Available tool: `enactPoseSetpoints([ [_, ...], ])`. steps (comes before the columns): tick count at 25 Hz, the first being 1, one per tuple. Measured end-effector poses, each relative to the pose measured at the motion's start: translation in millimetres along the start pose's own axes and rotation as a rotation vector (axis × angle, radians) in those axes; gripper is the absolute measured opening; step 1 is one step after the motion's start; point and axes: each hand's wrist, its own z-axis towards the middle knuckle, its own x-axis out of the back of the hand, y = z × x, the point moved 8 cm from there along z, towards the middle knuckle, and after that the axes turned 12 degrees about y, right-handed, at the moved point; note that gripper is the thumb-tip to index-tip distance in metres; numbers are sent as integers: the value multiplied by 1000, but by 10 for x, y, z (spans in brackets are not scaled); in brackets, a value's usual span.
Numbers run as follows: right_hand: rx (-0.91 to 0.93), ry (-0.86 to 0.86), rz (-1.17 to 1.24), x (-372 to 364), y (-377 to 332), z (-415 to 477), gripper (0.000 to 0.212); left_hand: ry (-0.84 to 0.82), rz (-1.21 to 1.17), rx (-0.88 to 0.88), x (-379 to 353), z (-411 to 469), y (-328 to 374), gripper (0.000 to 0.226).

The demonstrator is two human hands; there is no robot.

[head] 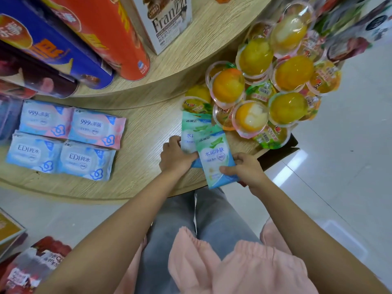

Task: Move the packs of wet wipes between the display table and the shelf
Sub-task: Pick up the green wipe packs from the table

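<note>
Two green and white packs of wet wipes lie at the front edge of the round wooden display table [146, 132]. My left hand [175, 155] grips the rear pack [191, 132] by its lower left corner. My right hand [244, 168] pinches the front pack [216, 160] at its lower right, thumb on top; this pack overlaps the rear one and juts past the table edge. Two pink packs [72, 124] and two blue packs [61, 155] of wipes lie flat in a block on the table's left.
A heap of orange and yellow jelly cups [265, 85] crowds the table right behind the green packs. An upper tier [191, 52] carries tall snack tubes [110, 35] and a cookie box [167, 20]. Snack bags [34, 268] sit at lower left. White floor lies to the right.
</note>
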Motion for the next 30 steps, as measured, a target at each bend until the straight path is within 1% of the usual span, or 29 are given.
enactPoseSetpoints([
  [2,-29,-22,-27,124,118,-26,30,25,148,-2,-46,-70,27,75],
  [4,-60,-36,-25,215,236,-38,31,50,222,6,-67,-130,49,83],
  [6,-69,-59,-7,261,280,-54,29,63,227,29,-92,-133,43,88],
  [8,-63,-69,4,275,271,-53,28,64,178,56,-100,-117,25,88],
  [10,-61,-65,18,277,265,-33,30,63,108,65,-93,-116,18,84],
  [13,-63,-69,52,230,264,-19,35,51,52,34,-38,-139,6,73],
  [16,-78,-76,80,182,261,-50,37,-49,-74,120,-44,-132,-191,66],
  [18,-91,-77,94,147,244,-88,37,-132,-115,175,-56,-138,-354,47],
  [20,-96,-78,104,100,230,-118,41,-155,-117,151,20,-171,-422,33],
  [22,-102,-75,126,36,235,-158,44,-150,-150,121,116,-185,-494,29],
  [24,-105,-57,173,-36,249,-209,41,-225,-230,147,159,-227,-597,26],
  [26,-100,-29,260,-108,265,-294,40,-307,-303,182,235,-255,-666,32],
  [27,-85,-15,312,-145,272,-352,41,-328,-320,172,295,-265,-673,35],
  [28,-69,6,375,-184,291,-438,40,-337,-340,138,363,-258,-668,36],
  [30,-49,73,515,-248,363,-660,38,-372,-355,23,522,-310,-525,29],
])
